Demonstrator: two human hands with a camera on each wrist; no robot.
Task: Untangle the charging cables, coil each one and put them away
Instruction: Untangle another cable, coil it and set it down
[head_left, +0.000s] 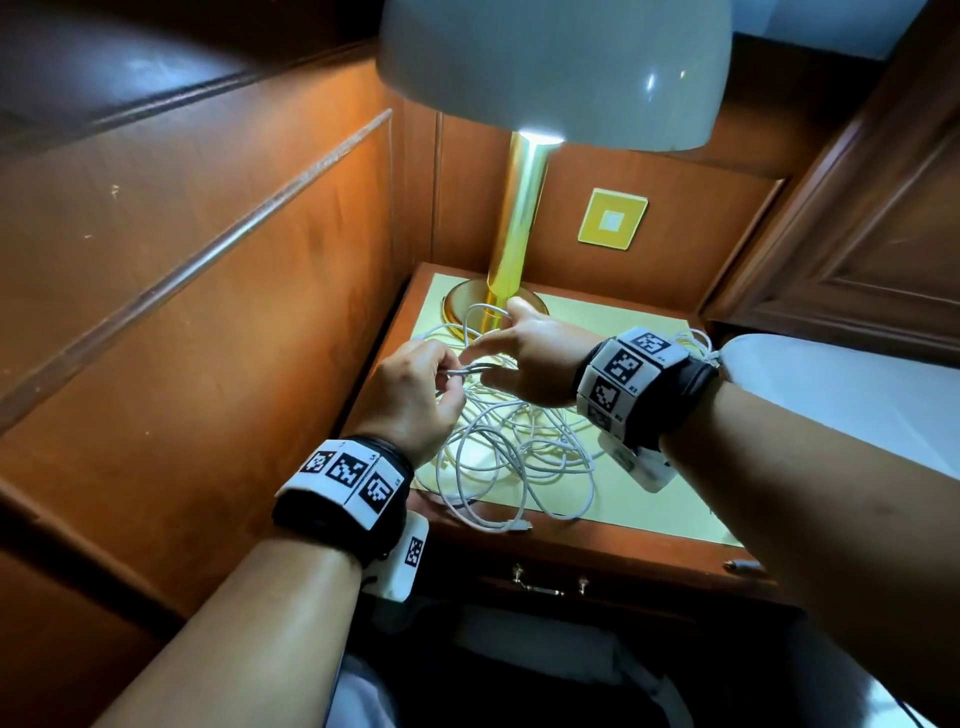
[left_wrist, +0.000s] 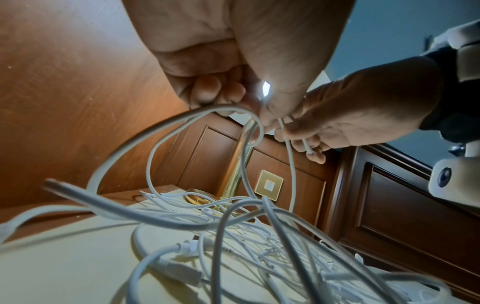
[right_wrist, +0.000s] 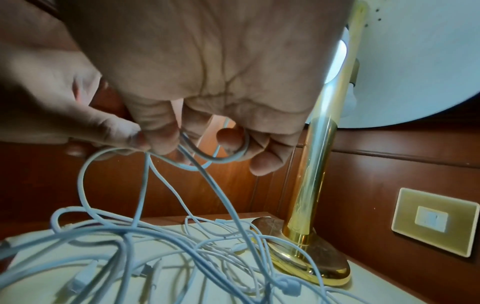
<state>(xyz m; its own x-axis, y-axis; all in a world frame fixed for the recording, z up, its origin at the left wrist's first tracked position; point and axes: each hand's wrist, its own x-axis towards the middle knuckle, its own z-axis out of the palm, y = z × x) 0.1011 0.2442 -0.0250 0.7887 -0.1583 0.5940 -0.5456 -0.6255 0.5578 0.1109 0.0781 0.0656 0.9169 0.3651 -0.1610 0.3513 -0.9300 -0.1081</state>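
A tangle of white charging cables (head_left: 511, 457) lies spread over the pale top of the bench (head_left: 670, 499), a small wooden bedside unit set in a corner of wood panelling. Several loops reach the front edge, and one connector end (head_left: 522, 527) lies just at that edge above the drawer handle (head_left: 545, 587).

Both hands are raised a little above the heap, close together, near the foot of the brass lamp (head_left: 511, 244). The left hand (head_left: 410, 389) has its fingers curled and pinches a strand of cable between thumb and fingertips; in the left wrist view that strand forms a small loop (left_wrist: 253, 131) just below the fingers. The right hand (head_left: 524, 358) also grips cable: in the right wrist view its thumb and forefinger (right_wrist: 158, 133) pinch strands together, and a loop runs round the curled outer fingers. From both hands the strands hang down into the heap on the bench.

The lamp's round base (right_wrist: 309, 261) stands at the back of the bench, with some cable lying against it. Its white shade (head_left: 556, 67) is lit from below. A brass wall plate (head_left: 613, 218) sits on the panel behind. Both wrists wear black bands with printed marker squares.
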